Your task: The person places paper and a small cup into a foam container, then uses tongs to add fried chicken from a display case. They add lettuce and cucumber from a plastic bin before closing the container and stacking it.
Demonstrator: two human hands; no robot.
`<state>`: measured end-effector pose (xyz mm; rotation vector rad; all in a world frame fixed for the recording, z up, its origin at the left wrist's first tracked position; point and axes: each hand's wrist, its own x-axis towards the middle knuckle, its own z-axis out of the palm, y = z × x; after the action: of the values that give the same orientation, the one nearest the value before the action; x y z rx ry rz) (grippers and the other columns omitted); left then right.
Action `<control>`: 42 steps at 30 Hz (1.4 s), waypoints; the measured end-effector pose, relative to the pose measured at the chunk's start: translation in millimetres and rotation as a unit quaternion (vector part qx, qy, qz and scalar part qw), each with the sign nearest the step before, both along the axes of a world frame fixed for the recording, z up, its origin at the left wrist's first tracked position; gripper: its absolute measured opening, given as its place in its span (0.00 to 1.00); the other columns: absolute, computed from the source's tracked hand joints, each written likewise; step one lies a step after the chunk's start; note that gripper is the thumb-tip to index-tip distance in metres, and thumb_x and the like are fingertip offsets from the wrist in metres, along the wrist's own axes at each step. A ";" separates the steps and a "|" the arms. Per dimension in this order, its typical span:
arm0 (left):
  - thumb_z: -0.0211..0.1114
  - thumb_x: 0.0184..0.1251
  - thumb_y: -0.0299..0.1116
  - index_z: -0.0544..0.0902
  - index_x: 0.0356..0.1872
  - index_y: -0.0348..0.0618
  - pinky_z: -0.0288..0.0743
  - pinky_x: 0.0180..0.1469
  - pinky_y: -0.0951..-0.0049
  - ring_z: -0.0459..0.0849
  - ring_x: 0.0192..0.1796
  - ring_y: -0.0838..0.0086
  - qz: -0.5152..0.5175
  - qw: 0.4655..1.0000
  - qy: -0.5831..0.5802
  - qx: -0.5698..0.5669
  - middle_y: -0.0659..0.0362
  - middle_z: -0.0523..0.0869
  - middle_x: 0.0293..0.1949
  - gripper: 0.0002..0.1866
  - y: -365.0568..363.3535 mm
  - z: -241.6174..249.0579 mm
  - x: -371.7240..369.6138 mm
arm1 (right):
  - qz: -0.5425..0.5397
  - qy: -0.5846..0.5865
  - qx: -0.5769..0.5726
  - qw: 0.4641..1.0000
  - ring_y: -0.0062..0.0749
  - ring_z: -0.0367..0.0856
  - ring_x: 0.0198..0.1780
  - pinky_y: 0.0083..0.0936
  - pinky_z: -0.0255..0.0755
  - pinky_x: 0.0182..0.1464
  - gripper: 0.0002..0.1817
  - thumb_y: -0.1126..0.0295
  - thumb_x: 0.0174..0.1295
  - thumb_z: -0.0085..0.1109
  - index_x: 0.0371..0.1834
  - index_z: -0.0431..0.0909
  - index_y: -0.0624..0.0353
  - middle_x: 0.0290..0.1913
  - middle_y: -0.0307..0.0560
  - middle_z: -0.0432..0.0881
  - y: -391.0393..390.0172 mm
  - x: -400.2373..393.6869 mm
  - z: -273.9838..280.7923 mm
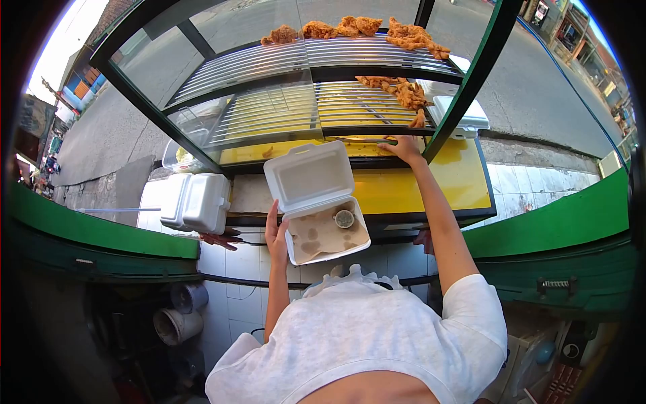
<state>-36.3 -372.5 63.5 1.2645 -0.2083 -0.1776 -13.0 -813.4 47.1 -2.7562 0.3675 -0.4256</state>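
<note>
My left hand (274,234) grips the left side of an open white foam takeaway box (311,176), its lid tilted up and away from me. Brown paper (313,236) with damp spots lines the base, and a small round cup (344,219) sits on it toward the right. At the lower opening of the glass display case (315,101), the fingers of my right hand (404,149) are closed around the dark handle of what look like tongs (385,141). Fried chicken pieces (404,93) lie on the lower rack, just beyond that hand.
More fried chicken (360,27) rests on the upper rack (242,67). Closed foam boxes (205,203) stand at the counter's left, others (461,114) at the right. The case's green post (471,81) rises close beside my right forearm. Yellow counter (431,192) lies below the case.
</note>
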 end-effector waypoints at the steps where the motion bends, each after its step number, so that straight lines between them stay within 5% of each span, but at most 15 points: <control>1: 0.51 0.63 0.16 0.64 0.68 0.33 0.51 0.72 0.72 0.61 0.72 0.70 0.000 1.000 0.000 0.000 0.54 0.65 0.70 0.29 0.3 -0.6 -0.4 | 0.000 0.000 0.000 1.000 0.44 0.75 0.57 0.45 0.60 0.63 0.27 0.37 0.50 0.63 0.43 0.85 0.44 0.47 0.45 0.84 1.1 -0.7 1.0; 9: 0.51 0.63 0.16 0.65 0.68 0.35 0.51 0.71 0.73 0.61 0.71 0.72 -0.010 1.000 0.005 0.003 0.55 0.66 0.70 0.28 2.4 -1.2 -0.7 | -0.184 -0.056 -0.079 0.978 0.49 0.70 0.53 0.42 0.61 0.57 0.20 0.42 0.48 0.67 0.36 0.85 0.42 0.45 0.55 0.77 82.7 -42.9 20.3; 14: 0.51 0.64 0.17 0.65 0.68 0.34 0.51 0.71 0.74 0.62 0.71 0.72 -0.021 1.000 0.017 0.007 0.55 0.66 0.69 0.28 1.1 -7.4 -2.0 | -0.198 -0.089 -0.055 0.975 0.50 0.70 0.55 0.43 0.60 0.57 0.17 0.45 0.51 0.66 0.36 0.84 0.42 0.51 0.58 0.73 122.7 -114.8 12.4; 23: 0.52 0.65 0.18 0.65 0.67 0.34 0.50 0.71 0.74 0.60 0.72 0.72 -0.041 0.998 0.047 0.001 0.55 0.66 0.70 0.27 -4.0 6.9 -8.6 | -0.259 -0.048 -0.073 0.962 0.53 0.68 0.60 0.46 0.58 0.59 0.19 0.47 0.53 0.66 0.44 0.80 0.40 0.57 0.62 0.70 127.5 -172.2 -21.9; 26: 0.52 0.65 0.18 0.65 0.67 0.34 0.50 0.72 0.74 0.60 0.73 0.72 -0.042 0.998 0.045 -0.003 0.55 0.65 0.70 0.27 -2.4 5.9 -9.6 | -0.248 -0.053 -0.026 0.967 0.56 0.65 0.63 0.51 0.56 0.62 0.28 0.44 0.49 0.68 0.53 0.75 0.38 0.60 0.62 0.67 121.5 -164.9 -20.2; 28: 0.52 0.65 0.18 0.65 0.67 0.34 0.50 0.72 0.74 0.60 0.73 0.72 -0.043 0.998 0.045 -0.009 0.55 0.66 0.70 0.27 -1.8 5.4 -10.8 | -0.223 -0.042 -0.052 0.972 0.58 0.62 0.66 0.58 0.55 0.62 0.44 0.41 0.40 0.72 0.63 0.65 0.34 0.64 0.62 0.62 119.1 -152.2 -14.5; 34: 0.52 0.65 0.18 0.66 0.67 0.34 0.51 0.71 0.74 0.61 0.72 0.73 -0.049 0.997 0.055 -0.015 0.55 0.66 0.69 0.26 -2.6 10.3 -16.3 | -0.225 0.000 -0.034 0.974 0.58 0.61 0.67 0.63 0.62 0.55 0.62 0.41 0.30 0.76 0.72 0.48 0.32 0.66 0.60 0.59 116.3 -113.6 -0.4; 38: 0.51 0.64 0.17 0.68 0.65 0.34 0.55 0.69 0.74 0.65 0.69 0.73 -0.047 0.998 0.028 -0.005 0.56 0.69 0.68 0.26 -2.6 -4.2 -15.4 | -0.190 -0.025 0.017 0.981 0.53 0.67 0.63 0.57 0.65 0.53 0.62 0.43 0.34 0.76 0.74 0.49 0.41 0.64 0.56 0.64 104.0 -119.2 -2.4; 42: 0.51 0.63 0.16 0.68 0.65 0.34 0.55 0.69 0.74 0.65 0.69 0.72 -0.054 0.997 0.049 -0.019 0.55 0.69 0.68 0.26 -6.3 1.3 -16.7 | -0.153 -0.056 0.065 0.985 0.47 0.76 0.53 0.42 0.70 0.51 0.44 0.55 0.42 0.75 0.66 0.66 0.50 0.52 0.54 0.75 89.9 -142.3 -1.3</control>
<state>-53.1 -378.9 64.8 1.2037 -0.1940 -0.3263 -155.3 -723.5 45.8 -2.5405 0.7659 -0.6054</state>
